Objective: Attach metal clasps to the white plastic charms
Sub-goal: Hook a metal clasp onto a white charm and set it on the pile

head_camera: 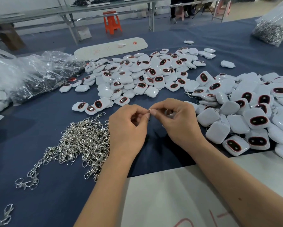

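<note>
A white sheet (178,194) with red marks is lying nearest the camera, partly covering the blue cloth (55,185) on the table, and both forearms are reaching out over it. The left hand (127,126) and right hand (178,122) are meeting above the cloth, fingertips pinching together on a small metal clasp (149,110) between them; how it is oriented is too small to tell. The right hand is also curling around something white in its palm, mostly hidden. A tangled heap of silver clasps (81,141) is lying just left of the left wrist, with a few strays trailing toward the near left edge. White plastic charms (219,131) with dark oval faces are piling up just right of the right hand, and a second, wider spread of charms (142,76) is lying beyond the hands. Crumpled clear plastic bags (31,74) are sitting at far left.
</note>
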### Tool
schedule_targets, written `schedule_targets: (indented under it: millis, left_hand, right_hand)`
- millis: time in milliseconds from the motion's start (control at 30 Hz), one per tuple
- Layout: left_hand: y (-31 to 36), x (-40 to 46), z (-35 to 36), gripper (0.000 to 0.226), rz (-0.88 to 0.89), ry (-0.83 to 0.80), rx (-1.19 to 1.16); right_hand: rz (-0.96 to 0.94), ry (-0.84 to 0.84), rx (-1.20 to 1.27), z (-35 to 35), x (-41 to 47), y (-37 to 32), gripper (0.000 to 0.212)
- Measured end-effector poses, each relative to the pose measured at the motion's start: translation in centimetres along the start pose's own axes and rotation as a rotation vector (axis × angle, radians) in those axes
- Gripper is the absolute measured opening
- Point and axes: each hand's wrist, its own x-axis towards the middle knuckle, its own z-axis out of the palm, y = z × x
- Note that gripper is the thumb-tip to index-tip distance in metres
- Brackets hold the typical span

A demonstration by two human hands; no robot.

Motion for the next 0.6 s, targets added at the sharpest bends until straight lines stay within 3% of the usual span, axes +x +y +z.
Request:
schedule_targets:
  millis: [133, 400, 600]
  left_hand:
    - [0.15, 0.02, 0.15, 0.006, 0.022, 0.024, 0.011]
    - [0.15, 0.04, 0.04, 0.017, -0.004, -0.012, -0.042]
    - [0.37, 0.03, 0.11, 0.015, 0.018, 0.022, -0.089]
  right_hand:
    - [-0.074, 0.036, -0.136, 0.25, -0.06, -0.11, 0.009]
    - [-0.162, 0.011, -0.186, 0.15, -0.17, -0.26, 0.010]
    - [0.051, -0.084, 0.047, -0.08, 0.22, 0.28, 0.012]
